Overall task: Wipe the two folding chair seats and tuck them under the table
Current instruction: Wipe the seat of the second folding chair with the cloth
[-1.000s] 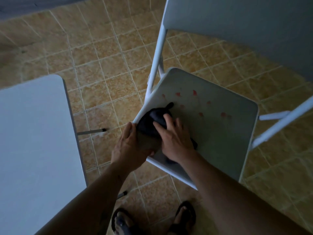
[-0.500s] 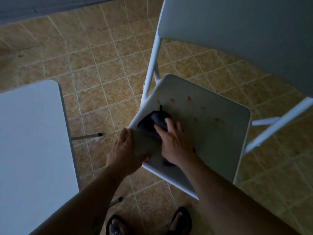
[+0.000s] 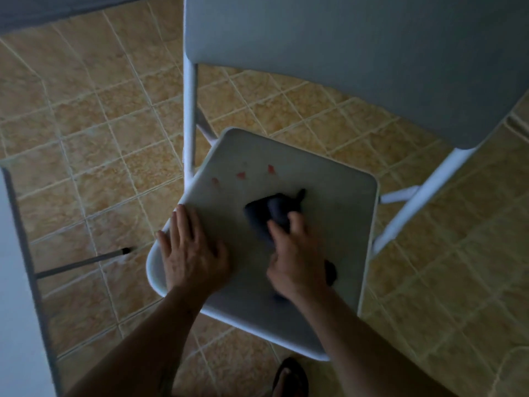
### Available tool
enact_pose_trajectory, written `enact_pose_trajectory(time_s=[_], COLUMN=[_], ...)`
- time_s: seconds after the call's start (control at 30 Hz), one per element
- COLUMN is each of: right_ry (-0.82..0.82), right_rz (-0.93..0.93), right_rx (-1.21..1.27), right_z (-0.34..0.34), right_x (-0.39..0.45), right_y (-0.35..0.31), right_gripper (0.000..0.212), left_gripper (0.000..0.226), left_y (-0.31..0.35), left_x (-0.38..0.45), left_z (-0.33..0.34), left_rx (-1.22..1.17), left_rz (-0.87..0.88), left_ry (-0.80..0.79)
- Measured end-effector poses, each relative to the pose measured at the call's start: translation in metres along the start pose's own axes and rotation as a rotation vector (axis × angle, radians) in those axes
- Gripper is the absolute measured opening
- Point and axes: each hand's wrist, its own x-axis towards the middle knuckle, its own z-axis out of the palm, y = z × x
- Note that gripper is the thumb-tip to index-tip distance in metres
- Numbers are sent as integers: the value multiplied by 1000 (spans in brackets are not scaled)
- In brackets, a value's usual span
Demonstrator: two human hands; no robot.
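My left hand (image 3: 191, 253) lies flat and open, fingers spread, on the near-left corner of the folding chair seat (image 3: 337, 224), gripping nothing. My right hand (image 3: 297, 262) is closed on a dark cloth (image 3: 266, 213), pressing it against the middle of the seat. Three red spots (image 3: 241, 175) sit near the seat's far-left edge, apart from the cloth. The table (image 3: 14, 282) edge stands at far left.

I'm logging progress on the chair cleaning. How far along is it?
Done: nothing fully. In hand: right hand rubs a dark cloth mid-seat, left hand steadies the seat. Left: three red spots, the second chair, unseen, and tucking both under.
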Motion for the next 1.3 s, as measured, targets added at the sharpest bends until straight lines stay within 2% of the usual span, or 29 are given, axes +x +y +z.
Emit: enact_pose_trajectory(time_s=[0.07, 0.2, 0.33, 0.43, 0.5, 0.6, 0.8, 0.93, 1.0, 1.13, 1.2, 1.23, 1.3], right_ry=[-23, -42, 70, 111, 124, 119, -35, -85, -89, 40, 38, 39, 38], right_rz=[-153, -236, 3, 195, 285, 259, -200, -364, -309, 0, 88, 84, -47], right_rx=[-29, -18, -95, -121, -83, -7, 43, -31, -35, -49, -44, -35, -22], right_z=[9, 2, -14, -29, -27, -10, 15, 17, 13, 0, -1, 1, 7], right_x=[-3, 23, 47, 58, 55, 45, 54, 105, 128, 150, 148, 143, 125], right_y=[-10, 36, 110, 128, 118, 80, -17, -25, -8, 23, 15, 6, -18], right_gripper=[63, 60, 62, 60, 58, 56, 59, 63, 65, 63, 62, 62, 62], left_gripper=[84, 85, 86, 85, 86, 87, 91, 95, 96, 94, 95, 95, 96], left_y=[-6, -6, -1, -1, 2, 2, -3, -4, -4, -4, -6, -6, -6], left_x=[-1, 1, 2, 3, 2, 4, 4, 7, 6, 5, 8, 8, 9], left_z=[9, 14, 11, 8, 8, 7, 9, 9, 9, 7, 5, 4, 3], left_rx=[62, 81, 69, 56, 60, 75, 8, -9, -20, -33, -40, -43, -45], left_rz=[25, 14, 3, 1, 12, 4, -20, -31, -33, -29, -34, -35, -35], left_ry=[41, 46, 31, 28, 13, 2, -12, -16, -18, -34, -36, -38, -32])
